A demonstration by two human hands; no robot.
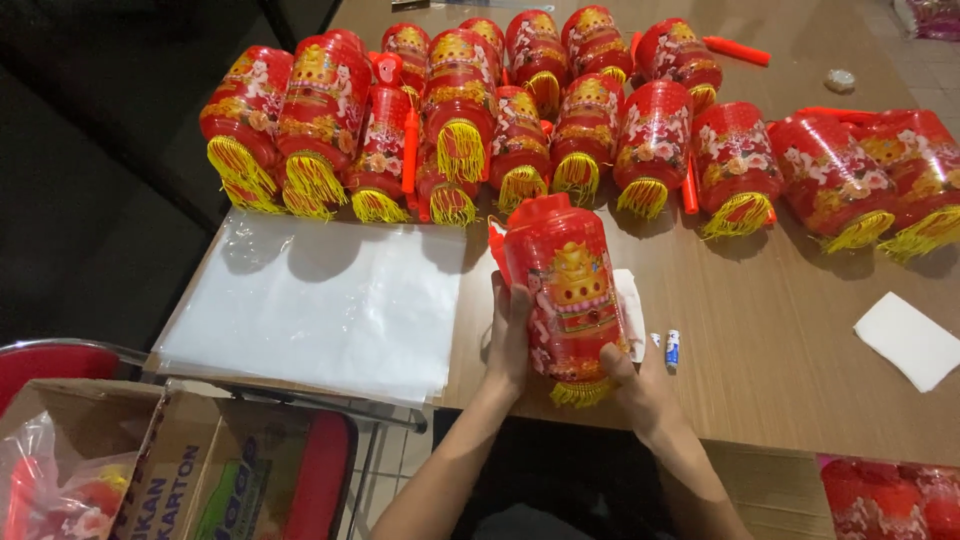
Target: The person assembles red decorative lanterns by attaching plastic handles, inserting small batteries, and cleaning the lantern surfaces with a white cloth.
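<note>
A red lantern [568,285] with gold print and a yellow fringe at its near end is held above the wooden table's [780,340] front edge. My left hand [510,340] grips its left side. My right hand [640,385] holds its lower right end by the fringe. A small white sheet lies under the lantern. Beside my right hand lies a small white and blue tube [672,348].
Several finished red lanterns [460,110] lie in rows across the far half of the table. A stack of clear plastic bags [320,300] lies at the left. A white paper [908,338] sits at the right. A cardboard box [190,470] rests on a red chair [320,475] below left.
</note>
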